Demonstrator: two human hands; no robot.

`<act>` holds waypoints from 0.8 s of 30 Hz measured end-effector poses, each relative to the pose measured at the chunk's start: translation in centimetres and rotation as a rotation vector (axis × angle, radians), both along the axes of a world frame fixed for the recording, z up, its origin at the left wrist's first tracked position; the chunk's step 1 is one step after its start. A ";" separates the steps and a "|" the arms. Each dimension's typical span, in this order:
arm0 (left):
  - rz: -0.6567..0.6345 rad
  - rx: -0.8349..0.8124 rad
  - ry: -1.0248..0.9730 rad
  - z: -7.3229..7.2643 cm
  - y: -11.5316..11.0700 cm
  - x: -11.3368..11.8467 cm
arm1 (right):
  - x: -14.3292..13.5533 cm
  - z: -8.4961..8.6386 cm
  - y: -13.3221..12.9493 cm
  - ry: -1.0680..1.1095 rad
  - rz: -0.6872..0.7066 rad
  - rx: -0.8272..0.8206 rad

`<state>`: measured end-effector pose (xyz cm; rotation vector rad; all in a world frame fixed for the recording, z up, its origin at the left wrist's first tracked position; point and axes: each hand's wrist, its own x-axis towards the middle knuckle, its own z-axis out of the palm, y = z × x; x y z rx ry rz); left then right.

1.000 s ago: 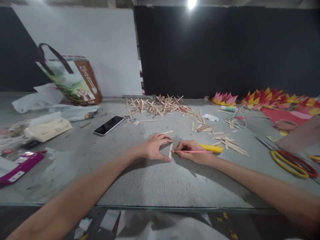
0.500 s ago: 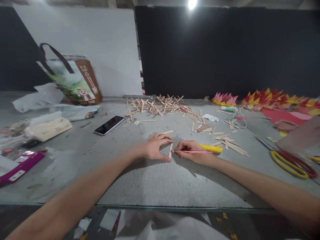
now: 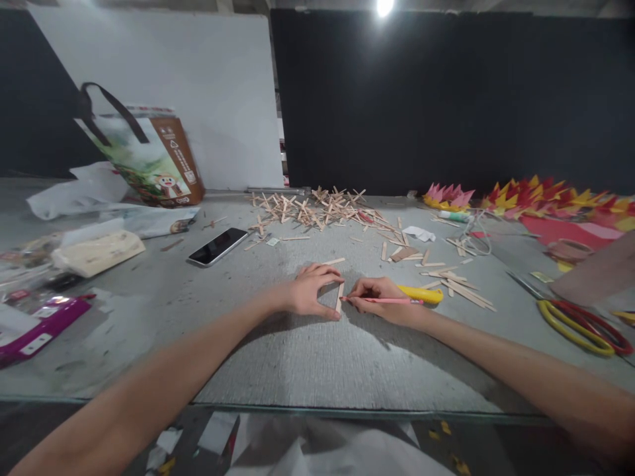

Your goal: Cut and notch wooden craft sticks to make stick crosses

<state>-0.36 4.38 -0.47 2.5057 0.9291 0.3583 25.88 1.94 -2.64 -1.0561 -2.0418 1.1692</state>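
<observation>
A short flat wooden stick (image 3: 340,297) lies upright in view on the table, its two ends held between the thumb and fingers of my left hand (image 3: 313,293). My right hand (image 3: 380,297) grips a pink pencil (image 3: 391,301), whose tip is at or very near the stick's right edge. Behind the right hand lies a yellow utility knife (image 3: 421,295), partly hidden by that hand. Another wooden stick (image 3: 333,262) rests just beyond my left fingers.
Crossed wooden sticks (image 3: 317,210) are heaped at the back, with loose sticks (image 3: 466,289) to the right. A phone (image 3: 218,247), a carry bag (image 3: 163,158) and a purple packet (image 3: 44,327) are on the left. Scissors (image 3: 575,327) and folded paper pieces (image 3: 540,196) are on the right.
</observation>
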 end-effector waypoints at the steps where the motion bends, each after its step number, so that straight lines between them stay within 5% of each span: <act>1: -0.001 0.000 0.001 0.0 0.0 0.0 | 0.0 -0.1 0.0 0.008 0.005 -0.008; 24: -0.004 0.010 -0.014 -0.3 0.2 0.0 | 0.2 -0.5 0.3 -0.009 -0.003 0.006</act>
